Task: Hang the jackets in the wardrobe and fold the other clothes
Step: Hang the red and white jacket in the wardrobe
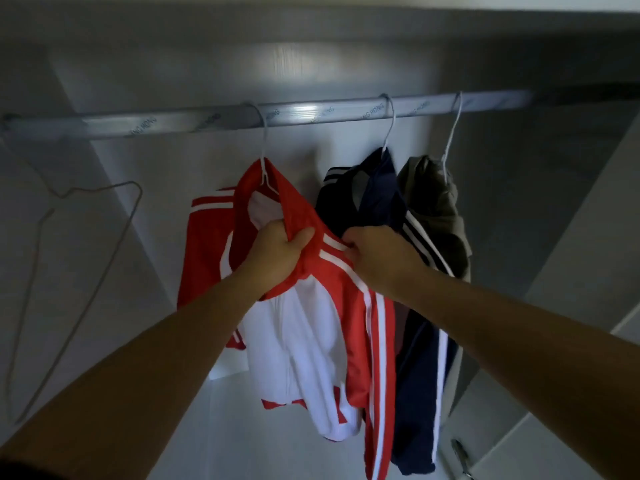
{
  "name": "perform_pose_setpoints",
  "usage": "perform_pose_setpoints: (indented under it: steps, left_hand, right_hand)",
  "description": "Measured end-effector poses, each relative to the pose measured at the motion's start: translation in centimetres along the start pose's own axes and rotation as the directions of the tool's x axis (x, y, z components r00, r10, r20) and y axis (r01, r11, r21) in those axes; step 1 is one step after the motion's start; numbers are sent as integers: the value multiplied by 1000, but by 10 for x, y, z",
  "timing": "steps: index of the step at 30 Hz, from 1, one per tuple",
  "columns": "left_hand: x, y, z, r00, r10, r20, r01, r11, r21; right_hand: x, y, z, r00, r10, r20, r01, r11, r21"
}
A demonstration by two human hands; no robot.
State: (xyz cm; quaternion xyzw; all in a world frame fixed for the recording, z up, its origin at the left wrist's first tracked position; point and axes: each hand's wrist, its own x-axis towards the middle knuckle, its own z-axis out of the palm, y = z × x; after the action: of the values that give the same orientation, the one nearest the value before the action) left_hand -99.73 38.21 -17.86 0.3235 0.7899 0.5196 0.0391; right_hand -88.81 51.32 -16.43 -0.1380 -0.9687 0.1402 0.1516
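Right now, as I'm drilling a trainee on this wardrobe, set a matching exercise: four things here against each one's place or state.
Things:
1. red and white jacket
2. navy jacket
3. olive garment
4. bare wire hanger

Place or state:
a. rightmost on the rail
b. left of all the garments, carrying nothing
c. collar gripped by the left hand
d. hangs between two other garments

Pairs: 1-c, 2-d, 3-a, 4-b.

The inside of a home wardrobe point(194, 74) is being shown: 3 jackets point(349, 299) are being held on wire hangers point(394, 121) by a metal rail point(207, 121).
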Motion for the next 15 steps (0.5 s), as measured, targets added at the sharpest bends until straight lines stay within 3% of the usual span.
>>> perform_pose_setpoints:
  steps: [3,5,7,9,13,15]
  left_hand:
    - [-15,-28,-16,996,86,-16,-83,984,160]
    - [-21,-39,-34,980,100,-171,-81,990,112]
    - [-14,-47,-58,903,91,-420,-21,985,169]
    - [7,-68,-83,838,22,-545,124,965,230]
    - [42,-110,-106,823,-308,-478,452,865,220]
    - [50,-120,-110,827,-302,-475,448,863,232]
  right_hand:
    - [10,9,-2,999,25,-19,-28,992,-126]
    - [12,14,-3,998,50,-25,-53,986,-157]
    - [17,9,-2,999,37,-4,-37,998,-57]
    - [28,-2,3,999,-31,-21,34,990,134]
    - [52,-13,19,992,-107,-71,121,966,227]
    - [58,-7,23,992,-105,-76,119,970,214]
